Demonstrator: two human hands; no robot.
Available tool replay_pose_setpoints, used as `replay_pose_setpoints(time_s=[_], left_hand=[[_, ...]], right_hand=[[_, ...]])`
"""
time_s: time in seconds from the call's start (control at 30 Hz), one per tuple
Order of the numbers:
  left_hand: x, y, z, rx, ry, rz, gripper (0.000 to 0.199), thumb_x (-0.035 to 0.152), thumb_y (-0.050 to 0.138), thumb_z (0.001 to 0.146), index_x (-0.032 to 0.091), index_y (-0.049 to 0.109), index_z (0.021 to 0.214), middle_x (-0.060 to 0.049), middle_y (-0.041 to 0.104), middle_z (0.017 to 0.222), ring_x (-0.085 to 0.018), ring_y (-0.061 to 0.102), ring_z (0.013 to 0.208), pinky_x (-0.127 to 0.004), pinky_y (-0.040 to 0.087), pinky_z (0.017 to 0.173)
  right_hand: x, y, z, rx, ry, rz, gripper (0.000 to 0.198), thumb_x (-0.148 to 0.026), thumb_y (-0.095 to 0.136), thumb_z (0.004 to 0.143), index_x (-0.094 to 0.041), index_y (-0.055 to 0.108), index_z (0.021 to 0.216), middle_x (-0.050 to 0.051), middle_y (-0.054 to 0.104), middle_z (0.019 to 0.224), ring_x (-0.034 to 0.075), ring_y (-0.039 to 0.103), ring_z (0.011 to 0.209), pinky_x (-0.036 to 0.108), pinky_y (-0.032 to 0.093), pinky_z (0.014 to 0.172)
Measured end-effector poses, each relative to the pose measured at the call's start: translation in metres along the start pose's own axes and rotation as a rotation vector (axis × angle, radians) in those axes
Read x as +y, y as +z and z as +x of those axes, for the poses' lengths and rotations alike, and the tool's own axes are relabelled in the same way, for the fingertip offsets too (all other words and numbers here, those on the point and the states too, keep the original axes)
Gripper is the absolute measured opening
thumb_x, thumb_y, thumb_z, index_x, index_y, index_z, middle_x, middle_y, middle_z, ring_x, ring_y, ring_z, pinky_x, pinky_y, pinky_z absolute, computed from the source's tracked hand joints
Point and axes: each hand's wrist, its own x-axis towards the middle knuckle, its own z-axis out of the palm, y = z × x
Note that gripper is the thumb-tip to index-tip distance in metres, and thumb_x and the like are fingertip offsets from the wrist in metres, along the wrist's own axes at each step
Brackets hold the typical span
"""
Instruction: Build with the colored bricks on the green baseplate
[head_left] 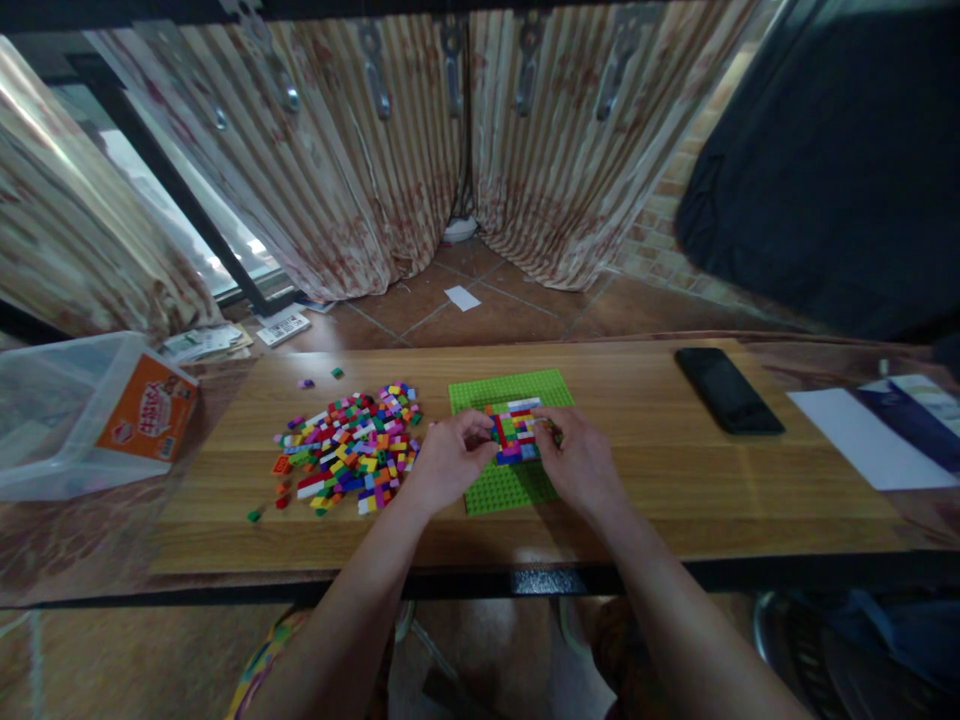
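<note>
A small build of multicoloured toy bricks [516,430] lies over the middle of a green studded baseplate [517,490]. Its outer rows show blue, white and red, with yellow and green bricks inside. At its left edge, my left hand [452,458] has thumb and fingers closed on the build. My right hand [577,455] grips the right edge with bent fingers, which cover that side. Whether either hand also holds a single loose brick is too small to tell. A pile of loose toy bricks [360,445] in many colours spreads to the left of my left hand.
Everything stands on a wooden tabletop [660,500]. A black phone [727,392] lies at the right, with white paper [870,435] beyond it. At far left is a clear plastic box [60,430] with an orange label. A few stray bricks lie around the pile.
</note>
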Motion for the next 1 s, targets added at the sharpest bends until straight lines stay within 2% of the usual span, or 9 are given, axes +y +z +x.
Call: replay_pose_setpoints(time_s=[0.33,0.6,0.77,0.87,1.0], left_hand=[[0.0,0.004,0.003,0.058,-0.083,-0.046,0.013,0.01,0.065,0.07,0.016,0.061,0.081,-0.001,0.069,0.075,-0.014,0.065,0.07,-0.024,0.049,0.065],[-0.004,0.013,0.002,0.155,-0.074,-0.02,0.011,0.008,0.064,0.069,0.017,0.061,0.076,0.001,0.067,0.072,-0.013,0.064,0.068,-0.024,0.05,0.064],[-0.002,0.014,-0.003,0.148,-0.068,0.015,0.009,0.009,0.063,0.072,0.017,0.062,0.077,0.0,0.068,0.073,-0.013,0.064,0.069,-0.024,0.05,0.065],[0.001,-0.001,-0.004,0.145,-0.021,0.046,0.007,0.014,0.064,0.074,0.016,0.064,0.081,-0.001,0.07,0.076,-0.014,0.065,0.072,-0.025,0.051,0.068],[0.0,-0.045,-0.002,0.21,-0.001,0.091,0.011,0.016,0.06,0.077,0.016,0.067,0.085,-0.002,0.071,0.08,-0.014,0.065,0.073,-0.025,0.051,0.069]], right_hand=[[-0.002,0.001,-0.001,0.007,-0.005,-0.034,0.027,-0.021,0.047,0.089,-0.017,0.068,0.105,0.011,0.068,0.1,0.024,0.063,0.094,0.038,0.048,0.089],[-0.003,0.004,-0.003,0.05,-0.038,-0.028,0.027,-0.021,0.046,0.088,-0.017,0.069,0.101,0.011,0.068,0.098,0.024,0.062,0.093,0.04,0.049,0.089],[0.0,0.003,-0.003,0.027,-0.035,-0.032,0.029,-0.025,0.046,0.089,-0.017,0.069,0.103,0.012,0.069,0.1,0.024,0.063,0.092,0.04,0.049,0.087],[0.002,0.002,-0.002,0.006,-0.013,-0.037,0.031,-0.028,0.046,0.089,-0.015,0.07,0.103,0.013,0.069,0.101,0.025,0.063,0.091,0.041,0.05,0.086],[0.003,0.001,-0.002,-0.011,-0.004,-0.036,0.033,-0.031,0.046,0.088,-0.014,0.07,0.105,0.013,0.069,0.101,0.025,0.064,0.089,0.042,0.05,0.084]])
